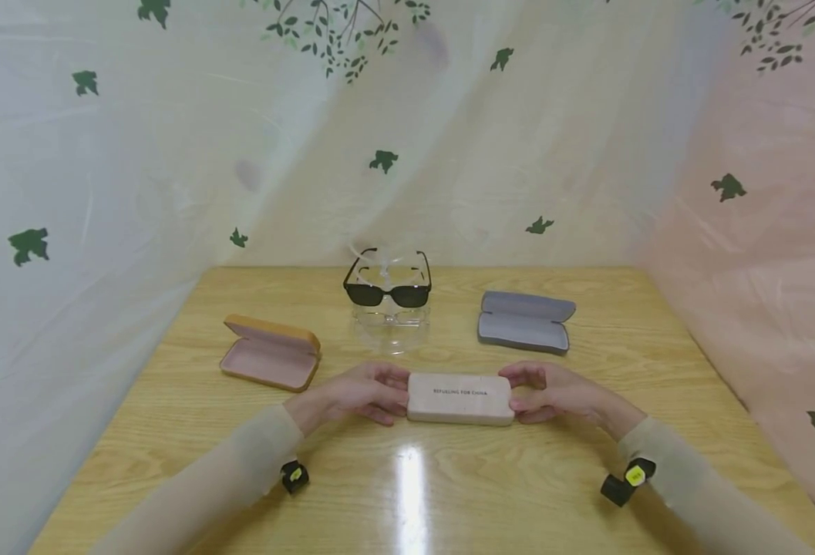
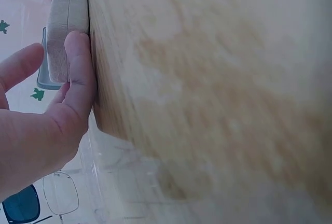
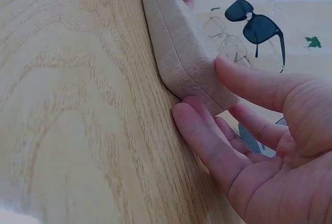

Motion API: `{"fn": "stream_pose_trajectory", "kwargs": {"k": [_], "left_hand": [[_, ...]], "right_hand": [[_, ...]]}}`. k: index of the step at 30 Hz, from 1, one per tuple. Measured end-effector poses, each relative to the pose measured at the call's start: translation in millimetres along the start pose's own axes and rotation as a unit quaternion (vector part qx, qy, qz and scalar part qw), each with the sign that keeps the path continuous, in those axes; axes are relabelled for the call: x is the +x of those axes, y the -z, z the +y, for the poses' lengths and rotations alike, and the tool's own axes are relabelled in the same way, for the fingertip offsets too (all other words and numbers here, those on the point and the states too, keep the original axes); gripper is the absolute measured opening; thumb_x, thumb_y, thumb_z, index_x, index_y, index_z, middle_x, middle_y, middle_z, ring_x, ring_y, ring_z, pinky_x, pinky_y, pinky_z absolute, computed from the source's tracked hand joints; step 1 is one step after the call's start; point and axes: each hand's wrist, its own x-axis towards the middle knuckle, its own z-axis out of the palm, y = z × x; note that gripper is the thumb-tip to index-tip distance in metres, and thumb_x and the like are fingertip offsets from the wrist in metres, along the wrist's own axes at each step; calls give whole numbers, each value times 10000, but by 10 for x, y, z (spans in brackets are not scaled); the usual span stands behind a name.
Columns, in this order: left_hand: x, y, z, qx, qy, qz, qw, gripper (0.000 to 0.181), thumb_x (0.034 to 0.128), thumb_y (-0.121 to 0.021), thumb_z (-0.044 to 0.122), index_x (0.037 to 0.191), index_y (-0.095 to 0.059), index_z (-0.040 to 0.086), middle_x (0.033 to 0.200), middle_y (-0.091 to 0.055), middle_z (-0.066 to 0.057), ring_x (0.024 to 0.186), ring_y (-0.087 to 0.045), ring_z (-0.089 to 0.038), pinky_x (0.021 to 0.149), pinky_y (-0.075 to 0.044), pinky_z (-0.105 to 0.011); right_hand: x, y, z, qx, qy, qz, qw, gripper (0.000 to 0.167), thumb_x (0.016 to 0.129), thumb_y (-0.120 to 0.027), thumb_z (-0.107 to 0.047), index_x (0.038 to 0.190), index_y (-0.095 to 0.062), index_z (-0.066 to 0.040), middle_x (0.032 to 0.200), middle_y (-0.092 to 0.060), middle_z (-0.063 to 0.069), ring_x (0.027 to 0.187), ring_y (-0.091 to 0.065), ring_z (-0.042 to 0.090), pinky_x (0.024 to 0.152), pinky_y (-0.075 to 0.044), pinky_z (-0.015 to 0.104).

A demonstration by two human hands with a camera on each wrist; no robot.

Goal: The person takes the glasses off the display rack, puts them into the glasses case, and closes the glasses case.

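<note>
A closed beige glasses case (image 1: 459,399) with dark lettering on its lid lies at the near middle of the table. My left hand (image 1: 372,393) holds its left end. In the left wrist view, a finger lies along the seam of the case (image 2: 59,32), while the thumb appears slightly off the lid. At the right end, my right hand (image 1: 553,391) grips the case. The right wrist view shows the thumb on the lid edge of the case (image 3: 179,42) and curled fingers against its seam side.
An open orange glasses case (image 1: 268,362) stands to the left, an open grey one (image 1: 523,327) to the back right. Black sunglasses (image 1: 388,295) sit at the back middle on a clear stand, with clear-framed glasses (image 1: 389,318) below them. A patterned curtain (image 1: 449,193) encloses the table (image 1: 351,478).
</note>
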Motion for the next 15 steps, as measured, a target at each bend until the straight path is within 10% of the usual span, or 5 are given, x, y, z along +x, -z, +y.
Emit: {"fn": "stream_pose_trajectory", "kwargs": {"k": [15], "left_hand": [[-47, 20, 23, -7, 88, 9, 10000, 626, 987, -657, 145, 1514, -350, 4, 1339, -567, -190, 1073, -673, -314, 854, -601, -426]], "right_hand": [[23, 2, -116, -336, 48, -14, 9994, 710, 937, -748, -129, 1493, -353, 69, 1359, -445, 252, 1016, -668, 307, 815, -610, 474]]}}
